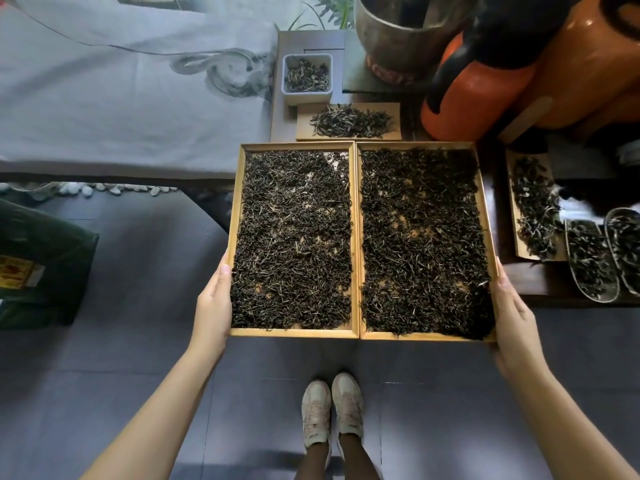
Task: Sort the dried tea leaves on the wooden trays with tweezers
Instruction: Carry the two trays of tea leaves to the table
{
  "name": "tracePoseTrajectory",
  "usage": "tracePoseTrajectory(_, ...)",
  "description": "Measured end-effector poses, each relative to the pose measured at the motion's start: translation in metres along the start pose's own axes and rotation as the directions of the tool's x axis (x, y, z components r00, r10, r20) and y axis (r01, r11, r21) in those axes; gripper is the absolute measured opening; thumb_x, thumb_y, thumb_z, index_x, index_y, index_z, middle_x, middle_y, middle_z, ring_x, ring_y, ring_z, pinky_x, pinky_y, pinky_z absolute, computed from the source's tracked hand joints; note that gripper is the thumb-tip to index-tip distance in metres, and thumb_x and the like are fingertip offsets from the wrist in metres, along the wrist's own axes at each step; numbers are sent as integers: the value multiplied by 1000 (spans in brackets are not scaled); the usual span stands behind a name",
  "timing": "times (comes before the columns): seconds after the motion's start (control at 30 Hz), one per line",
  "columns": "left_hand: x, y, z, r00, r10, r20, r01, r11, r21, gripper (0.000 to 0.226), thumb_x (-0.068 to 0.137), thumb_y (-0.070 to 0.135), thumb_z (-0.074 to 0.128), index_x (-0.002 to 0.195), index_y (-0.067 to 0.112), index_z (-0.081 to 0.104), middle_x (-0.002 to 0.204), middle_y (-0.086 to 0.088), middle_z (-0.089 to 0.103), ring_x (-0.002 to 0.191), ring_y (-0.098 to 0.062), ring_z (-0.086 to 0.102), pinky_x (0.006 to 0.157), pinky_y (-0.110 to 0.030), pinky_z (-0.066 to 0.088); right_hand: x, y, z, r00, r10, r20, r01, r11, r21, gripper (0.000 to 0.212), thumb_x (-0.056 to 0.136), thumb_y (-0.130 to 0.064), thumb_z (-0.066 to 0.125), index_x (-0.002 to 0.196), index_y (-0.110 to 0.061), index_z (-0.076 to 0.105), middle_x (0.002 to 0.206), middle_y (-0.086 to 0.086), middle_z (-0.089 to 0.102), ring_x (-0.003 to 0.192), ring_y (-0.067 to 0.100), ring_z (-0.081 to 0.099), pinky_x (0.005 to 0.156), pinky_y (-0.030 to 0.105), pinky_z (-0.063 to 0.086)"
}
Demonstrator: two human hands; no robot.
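Two wooden trays lie side by side, held out over the floor, each covered with dark dried tea leaves (294, 237). My left hand (213, 303) grips the outer left edge of the left tray (236, 216). My right hand (512, 313) grips the outer right edge of the right tray (489, 220). The far ends of both trays reach the dark table edge. No tweezers are in view.
Beyond the trays stand a small wooden board with leaves (348, 123) and a white square dish of leaves (306, 77). At the right lie another leaf board (535, 209) and two metal scoops (602, 258). Orange jars (485, 98) stand behind. A green bag (41, 265) sits left.
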State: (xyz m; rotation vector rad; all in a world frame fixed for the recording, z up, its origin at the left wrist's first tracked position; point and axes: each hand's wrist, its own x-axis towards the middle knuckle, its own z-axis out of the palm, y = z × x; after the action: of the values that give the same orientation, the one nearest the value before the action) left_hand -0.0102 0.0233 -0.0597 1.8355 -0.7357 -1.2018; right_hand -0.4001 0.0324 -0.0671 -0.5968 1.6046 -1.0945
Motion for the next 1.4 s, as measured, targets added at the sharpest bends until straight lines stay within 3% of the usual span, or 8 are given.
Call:
tracePoseTrajectory(0.17, 0, 1, 1, 1000, 4, 2, -4, 1000, 4, 27, 96, 49, 37, 113, 51, 58, 105, 36, 62, 102, 18, 53, 82, -10, 39, 1, -1, 1, 1000, -2, -2, 2, 1000, 22, 26, 94, -46, 46, 113, -44, 63, 121, -13, 64, 114, 4, 57, 91, 27, 49)
tracePoseTrajectory(0.33, 0, -1, -1, 1000, -1, 11, 1, 1000, -14, 29, 95, 50, 38, 117, 49, 57, 113, 28, 62, 110, 7, 54, 92, -21, 41, -1, -3, 2, 1000, -10, 1, 10, 999, 45, 25, 96, -40, 45, 112, -39, 64, 118, -14, 65, 112, 2, 58, 86, 18, 50)
tracePoseTrajectory(0.5, -2, -2, -3, 1000, -2, -2, 2, 1000, -12, 28, 95, 50, 38, 115, 50, 57, 109, 30, 62, 108, 9, 54, 88, -16, 40, -4, -7, 6, 1000, -24, 15, 23, 998, 56, 24, 96, -40, 45, 108, -41, 66, 117, -15, 65, 113, 4, 58, 89, 25, 50)
tracePoseTrajectory(0.7, -7, -6, -17, 1000, -13, -27, 13, 1000, -24, 33, 94, 51, 38, 121, 43, 56, 115, 26, 62, 112, 5, 53, 96, -24, 39, -12, -10, 13, 998, -41, 51, 38, 998, 46, 32, 86, -50, 50, 115, -44, 62, 126, -13, 61, 118, 5, 54, 96, 30, 45)
tracePoseTrajectory(0.83, -11, 1, -30, 999, -5, -53, 3, 1000, -31, 25, 95, 50, 38, 105, 51, 61, 101, 35, 64, 100, 16, 55, 84, -15, 40, -16, -16, 26, 993, -92, 71, 89, 995, 32, 35, 84, -50, 51, 117, -43, 62, 130, -15, 57, 122, 0, 49, 97, 22, 42)
tracePoseTrajectory(0.97, -14, 7, -47, 996, 16, -87, -19, 999, -38, 32, 95, 49, 38, 120, 42, 57, 107, 30, 63, 102, 15, 53, 85, -14, 39, -22, -24, 39, 988, -119, 101, 117, 993, 23, 38, 84, -52, 52, 120, -42, 60, 132, -16, 55, 124, 0, 46, 99, 23, 40)
tracePoseTrajectory(1.2, -26, 31, -86, 984, 23, -175, -29, 999, -32, 45, 95, 48, 38, 133, 27, 50, 132, 11, 55, 123, -7, 47, 108, -33, 33, -36, -54, 72, 984, -105, 147, 104, 994, 10, 46, 80, -54, 54, 122, -37, 60, 129, -9, 59, 122, 9, 51, 102, 37, 41)
tracePoseTrajectory(1.4, -45, 61, -123, 961, 30, -273, -52, 996, -75, 44, 95, 47, 39, 132, 26, 51, 127, 14, 53, 119, -5, 45, 100, -25, 31, -48, -94, 112, 979, -105, 176, 108, 994, -10, 40, 85, -47, 54, 119, -26, 63, 122, -3, 64, 116, 14, 57, 105, 43, 40)
